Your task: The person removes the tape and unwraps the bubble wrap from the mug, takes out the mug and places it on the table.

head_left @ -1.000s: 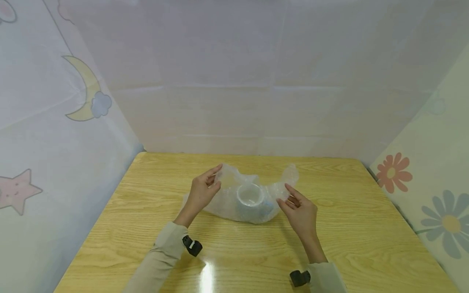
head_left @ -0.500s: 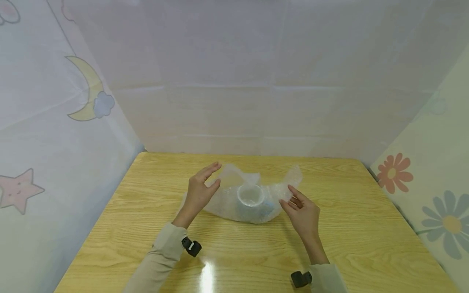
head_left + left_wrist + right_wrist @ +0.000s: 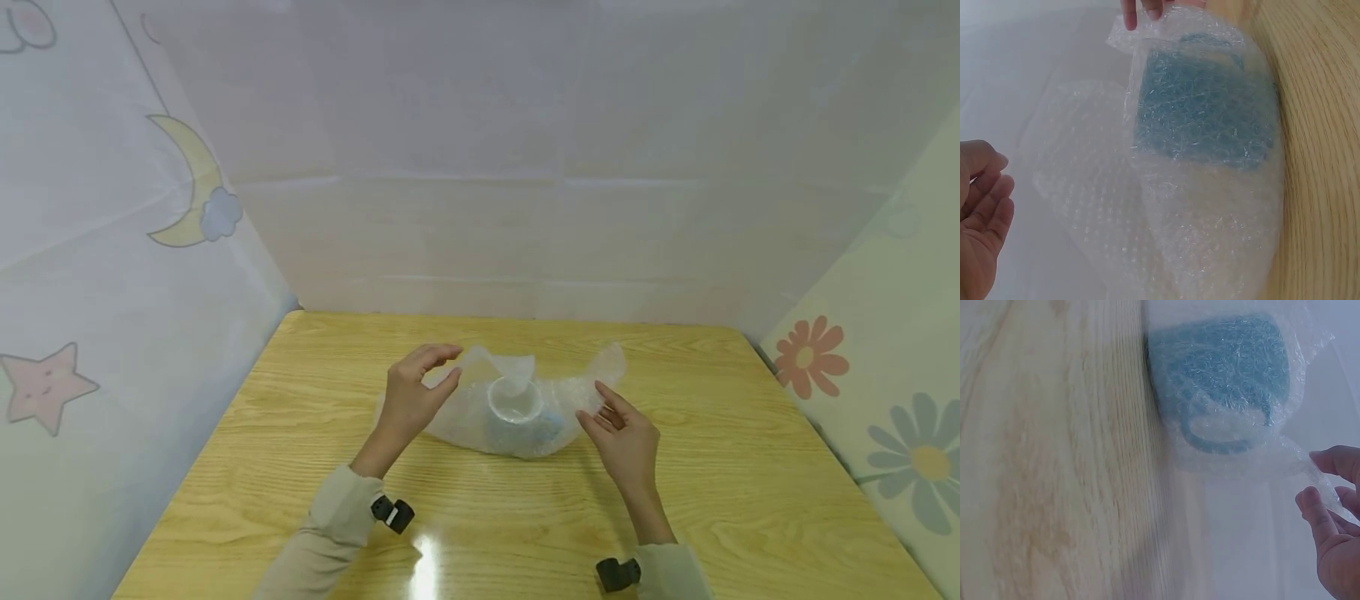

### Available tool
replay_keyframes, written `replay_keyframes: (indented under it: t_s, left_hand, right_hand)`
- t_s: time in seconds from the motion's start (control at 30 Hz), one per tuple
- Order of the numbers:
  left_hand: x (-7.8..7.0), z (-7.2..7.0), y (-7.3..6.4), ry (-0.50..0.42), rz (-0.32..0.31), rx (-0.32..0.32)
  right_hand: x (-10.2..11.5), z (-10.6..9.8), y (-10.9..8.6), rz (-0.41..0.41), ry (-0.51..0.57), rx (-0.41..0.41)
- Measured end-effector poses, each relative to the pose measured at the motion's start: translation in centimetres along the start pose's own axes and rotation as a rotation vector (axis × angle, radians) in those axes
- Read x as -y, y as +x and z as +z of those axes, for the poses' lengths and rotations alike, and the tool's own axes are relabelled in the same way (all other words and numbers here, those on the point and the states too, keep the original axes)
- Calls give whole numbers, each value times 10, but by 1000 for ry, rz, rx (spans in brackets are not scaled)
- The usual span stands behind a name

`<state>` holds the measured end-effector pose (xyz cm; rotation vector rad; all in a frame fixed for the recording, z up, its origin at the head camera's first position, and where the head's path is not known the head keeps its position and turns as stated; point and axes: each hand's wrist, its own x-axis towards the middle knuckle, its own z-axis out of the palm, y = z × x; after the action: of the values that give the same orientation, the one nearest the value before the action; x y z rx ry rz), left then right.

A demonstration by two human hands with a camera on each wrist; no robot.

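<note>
A blue mug (image 3: 1229, 362) with a looped handle (image 3: 1219, 447) stands upright on the table, its pale round mouth (image 3: 515, 402) facing up in the head view. Clear bubble wrap (image 3: 453, 425) surrounds its sides and spreads left, and one flap dips over the mouth at the back. My right hand (image 3: 628, 442) holds the wrap's right end between thumb and fingers. Left of the mug, my left hand (image 3: 408, 396) hovers beside a raised flap, thumb and fingers apart. In the left wrist view that hand (image 3: 982, 219) has loosely bent fingers with nothing between them.
The wooden table (image 3: 487, 525) reaches a pale cloth backdrop (image 3: 450, 233) behind and at both sides. A small black camera (image 3: 393, 514) sits on the left wrist and another black camera (image 3: 618, 573) on the right.
My left hand has let go of the left flap, which sags and folds toward the mug's mouth. My right hand has drawn the wrap's right end slightly rightward. The mug stays in place.
</note>
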<state>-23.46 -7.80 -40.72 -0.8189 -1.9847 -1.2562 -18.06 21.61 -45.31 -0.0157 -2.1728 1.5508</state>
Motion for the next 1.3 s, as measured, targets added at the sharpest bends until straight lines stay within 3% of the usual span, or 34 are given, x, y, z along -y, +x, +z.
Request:
replay_keyframes:
  t_s: [0.17, 0.27, 0.4, 0.53, 0.6, 0.73, 0.9, 1.07, 1.3]
  left_hand:
    - [-3, 6, 2, 89, 187, 119]
    - [-4, 10, 5, 271, 345, 185]
    - [-9, 16, 9, 526, 548, 227]
    - [-13, 23, 11, 666, 670, 319]
    - [-13, 27, 12, 720, 695, 372]
    - [-14, 31, 14, 761, 685, 460]
    - [-16, 32, 19, 775, 674, 519]
    - [-16, 34, 23, 740, 708, 508]
    - [-13, 37, 29, 687, 769, 430]
  right_hand:
    - [-1, -2, 0, 17, -5, -7]
    - [-2, -2, 0, 24, -17, -10]
    - [-3, -2, 0, 34, -21, -7]
    - [-5, -3, 0, 43, -27, -1]
    - [-6, -4, -1, 49, -25, 2]
    - [-6, -5, -1, 79, -21, 14]
    - [-6, -7, -3, 111, -22, 23]
    - [-9, -8, -5, 86, -35, 15]
    - [-9, -8, -6, 72, -34, 11]
